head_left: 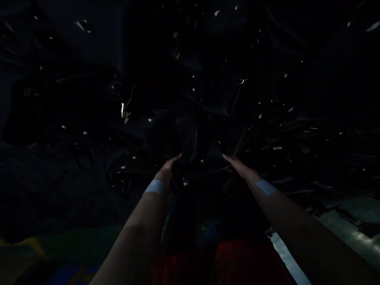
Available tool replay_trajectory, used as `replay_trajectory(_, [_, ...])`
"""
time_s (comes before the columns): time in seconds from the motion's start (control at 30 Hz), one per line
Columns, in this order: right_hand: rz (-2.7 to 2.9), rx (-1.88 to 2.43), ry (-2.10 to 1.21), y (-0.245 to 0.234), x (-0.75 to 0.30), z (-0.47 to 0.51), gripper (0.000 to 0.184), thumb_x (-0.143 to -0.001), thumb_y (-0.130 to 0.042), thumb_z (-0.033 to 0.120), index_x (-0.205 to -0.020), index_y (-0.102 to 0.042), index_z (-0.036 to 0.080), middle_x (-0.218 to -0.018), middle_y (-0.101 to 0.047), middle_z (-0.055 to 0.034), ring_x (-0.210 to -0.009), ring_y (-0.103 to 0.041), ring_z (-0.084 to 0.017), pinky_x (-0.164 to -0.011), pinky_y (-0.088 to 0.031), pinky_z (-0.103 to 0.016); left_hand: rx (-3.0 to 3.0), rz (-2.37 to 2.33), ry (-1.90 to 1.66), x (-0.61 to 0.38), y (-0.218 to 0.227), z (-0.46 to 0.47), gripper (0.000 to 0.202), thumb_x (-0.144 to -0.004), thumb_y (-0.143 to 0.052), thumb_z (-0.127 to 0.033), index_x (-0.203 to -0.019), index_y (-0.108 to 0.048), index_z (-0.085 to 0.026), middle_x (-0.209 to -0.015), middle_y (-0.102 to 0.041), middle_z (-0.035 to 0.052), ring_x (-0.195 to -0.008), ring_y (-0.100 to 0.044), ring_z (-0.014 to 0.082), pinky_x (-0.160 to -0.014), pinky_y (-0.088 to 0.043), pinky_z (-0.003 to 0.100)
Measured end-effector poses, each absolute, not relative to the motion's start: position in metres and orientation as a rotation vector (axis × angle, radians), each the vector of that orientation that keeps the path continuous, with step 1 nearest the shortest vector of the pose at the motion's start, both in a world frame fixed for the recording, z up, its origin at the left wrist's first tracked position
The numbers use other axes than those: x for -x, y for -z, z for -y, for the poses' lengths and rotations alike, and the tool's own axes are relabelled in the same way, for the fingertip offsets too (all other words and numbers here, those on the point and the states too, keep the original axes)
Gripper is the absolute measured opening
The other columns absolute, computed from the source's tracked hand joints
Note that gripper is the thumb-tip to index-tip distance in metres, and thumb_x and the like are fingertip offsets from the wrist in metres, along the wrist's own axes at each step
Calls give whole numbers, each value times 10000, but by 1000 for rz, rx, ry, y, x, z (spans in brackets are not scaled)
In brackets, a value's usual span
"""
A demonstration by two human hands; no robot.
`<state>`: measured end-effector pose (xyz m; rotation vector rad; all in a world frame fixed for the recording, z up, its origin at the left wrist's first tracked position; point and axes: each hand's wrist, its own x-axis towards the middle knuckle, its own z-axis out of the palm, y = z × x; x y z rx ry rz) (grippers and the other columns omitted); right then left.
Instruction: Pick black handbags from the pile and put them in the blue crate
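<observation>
Head view, very dim. Dark folded bundle dead ahead at arm's reach, resting on a heap of black glossy sheets flecked with small glints. Flanked by both hands: left hand at its lower left edge, right hand at its lower right edge. Fingertips level and equally near, with the bundle between them and just beyond.

Right hand flat, fingers straight and held together, pointing forward and inward; touching or all but touching the fabric, not closed on anything. Left hand with fingers curved against the bundle's edge; too dark to tell whether gripped or merely laid on.

Long axis of the bundle apparently running away from the body, along the line between the forearms; outline lost in shadow toward the top.

Pale band across the left wrist, matching strip on the right. Below the arms, red cloth at the lap; green and yellow fabric low left; pale floor low right.
</observation>
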<state>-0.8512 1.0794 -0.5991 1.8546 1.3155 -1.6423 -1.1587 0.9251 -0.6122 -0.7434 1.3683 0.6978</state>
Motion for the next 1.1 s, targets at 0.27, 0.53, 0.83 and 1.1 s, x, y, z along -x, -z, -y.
replay_trajectory(0.27, [-1936,-1828,816,654,832,-1237,1174,-547,-873,579,-1477,-364,74,-1494,-347,-271,-1429,-323,-405,-1176,-316,-539,633,-1385,-709,1155,617,-921,480,-810,-774,-434,-1176,-690,-137,-1251,-672,149,-1179,-632,274,-1099,-461,410])
replay_trajectory(0.53, [-1752,-1745,713,657,858,-1233,1126,-554,-883,518,-1468,-354,129,-1321,-517,-216,-1211,-539,-366,-1036,-456,-529,728,-1233,-872,1127,631,-972,587,-888,-669,-497,-1345,-616,-132,-1192,-697,140,-1167,-644,280,-1104,-466,429])
replay_trajectory(0.83, [-1749,-1665,573,632,857,-1202,853,-674,-789,573,-1343,-505,127,-1334,-504,-242,-1245,-520,-380,-1016,-450,-518,770,-1328,-922,1093,587,-997,512,-881,-690,-410,-1273,-637,-85,-1105,-721,160,-1040,-701,277,-1042,-522,452])
replay_trajectory(1.1, [-1627,-1548,696,643,855,-1228,1255,-516,-849,658,-1480,-370,13,-1413,-469,-282,-1328,-451,-428,-1086,-415,-520,359,-2086,-772,1114,406,-899,524,-689,-811,-390,-1103,-687,-94,-1164,-707,138,-1033,-694,254,-893,-578,332])
